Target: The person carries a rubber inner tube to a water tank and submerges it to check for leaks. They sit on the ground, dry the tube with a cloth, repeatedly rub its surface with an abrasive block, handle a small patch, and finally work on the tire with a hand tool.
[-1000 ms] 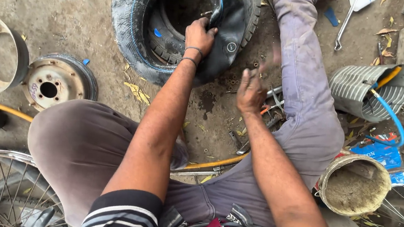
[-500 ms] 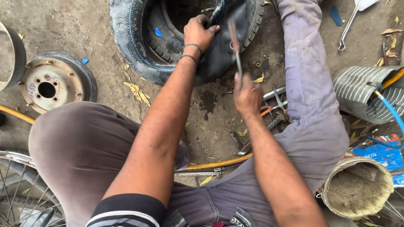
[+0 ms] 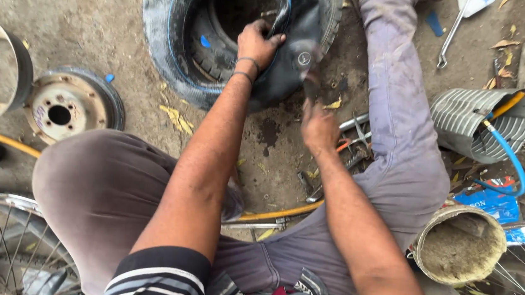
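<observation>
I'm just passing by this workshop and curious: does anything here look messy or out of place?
Yes. Hand tools lie scattered in the dirt beside the right hand, and dry leaves litter the ground by the tyre the left hand grips.

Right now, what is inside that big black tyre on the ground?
Inside the tyre sits a black inner tube, gripped by the left hand. Deeper in is shadow; the far inner wall is hidden.

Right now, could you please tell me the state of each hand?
Left hand: closed on the inner tube at the tyre.
Right hand: closed around a blurred tool.

bare dirt ground strewn with dry leaves, daylight
</observation>
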